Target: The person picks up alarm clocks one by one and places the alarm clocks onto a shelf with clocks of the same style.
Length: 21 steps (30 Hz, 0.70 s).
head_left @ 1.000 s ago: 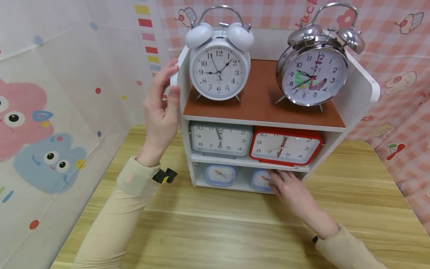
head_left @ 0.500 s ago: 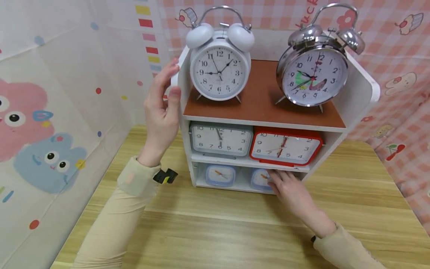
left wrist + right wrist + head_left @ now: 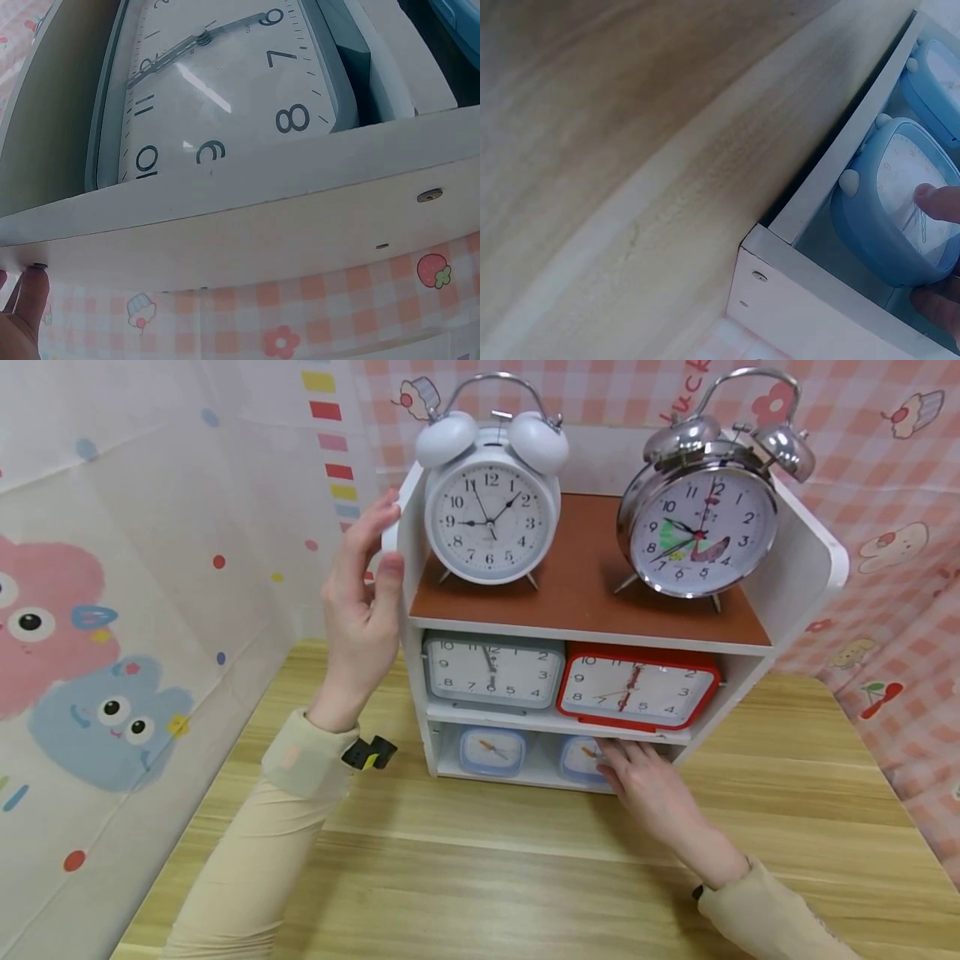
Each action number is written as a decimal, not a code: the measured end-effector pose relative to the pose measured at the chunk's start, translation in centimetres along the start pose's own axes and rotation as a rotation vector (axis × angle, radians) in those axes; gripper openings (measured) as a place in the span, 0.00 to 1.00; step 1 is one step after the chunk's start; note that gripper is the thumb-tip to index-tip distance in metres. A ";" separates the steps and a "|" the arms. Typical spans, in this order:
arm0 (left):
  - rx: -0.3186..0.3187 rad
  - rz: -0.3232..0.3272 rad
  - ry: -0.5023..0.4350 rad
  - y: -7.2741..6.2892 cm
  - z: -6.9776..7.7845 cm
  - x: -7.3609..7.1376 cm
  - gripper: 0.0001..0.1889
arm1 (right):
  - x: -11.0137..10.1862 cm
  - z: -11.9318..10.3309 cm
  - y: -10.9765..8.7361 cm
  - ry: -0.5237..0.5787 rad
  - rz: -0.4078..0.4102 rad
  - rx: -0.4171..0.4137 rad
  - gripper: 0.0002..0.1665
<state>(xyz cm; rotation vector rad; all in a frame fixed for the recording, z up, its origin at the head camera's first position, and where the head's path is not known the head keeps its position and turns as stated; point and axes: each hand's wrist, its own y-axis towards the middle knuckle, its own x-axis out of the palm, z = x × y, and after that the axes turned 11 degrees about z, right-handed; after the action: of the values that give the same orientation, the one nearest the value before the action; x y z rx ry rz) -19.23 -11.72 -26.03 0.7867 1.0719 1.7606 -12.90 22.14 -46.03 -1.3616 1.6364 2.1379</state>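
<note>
A white shelf unit (image 3: pixel 431 739) holds clocks on three levels. At its upper left side panel is my left hand (image 3: pixel 360 618), fingertips and thumb touching the panel's edge; in the left wrist view, fingers (image 3: pixel 31 304) press its outer face. On the bottom level, my right hand (image 3: pixel 651 785) holds a small blue alarm clock (image 3: pixel 579 762). The right wrist view has the thumb (image 3: pixel 939 202) on the dial of that clock (image 3: pixel 889 202) and a finger against its side. Left of it stands a matching blue alarm clock (image 3: pixel 492 752).
On top stand a white twin-bell alarm clock (image 3: pixel 491 514) and a silver one (image 3: pixel 701 531). The middle level holds a grey clock (image 3: pixel 495 672) and a red clock (image 3: pixel 637 689). Beneath is a wooden table (image 3: pixel 480 877); patterned cloth (image 3: pixel 892 602) hangs behind.
</note>
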 end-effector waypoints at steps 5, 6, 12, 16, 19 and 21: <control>-0.003 0.001 -0.011 -0.1 -0.1 0.1 0.34 | -0.1 0.1 0.0 0.004 -0.001 -0.002 0.28; -0.004 0.001 -0.014 -0.1 -0.1 0.2 0.33 | -0.1 0.1 0.0 0.005 -0.002 -0.002 0.28; -0.028 -0.029 -0.002 -0.2 0.1 -0.2 0.28 | -0.3 0.1 0.0 0.017 -0.007 0.000 0.33; -0.065 -0.086 0.073 -0.5 0.2 -0.9 0.31 | -1.0 -0.2 0.0 0.069 -0.016 -0.020 0.38; -0.104 -0.150 0.138 -1.2 0.4 -1.6 0.44 | -1.8 -0.5 -0.2 0.107 -0.001 -0.050 0.41; -0.122 -0.188 0.164 -1.7 0.4 -2.0 0.52 | -2.4 -0.7 -0.3 0.119 0.016 -0.070 0.46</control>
<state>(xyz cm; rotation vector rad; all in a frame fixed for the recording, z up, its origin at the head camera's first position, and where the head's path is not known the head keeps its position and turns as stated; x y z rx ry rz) -17.47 -13.06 -27.57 0.4578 1.0960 1.7330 -10.90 22.71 -44.57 -1.5284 1.6333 2.1815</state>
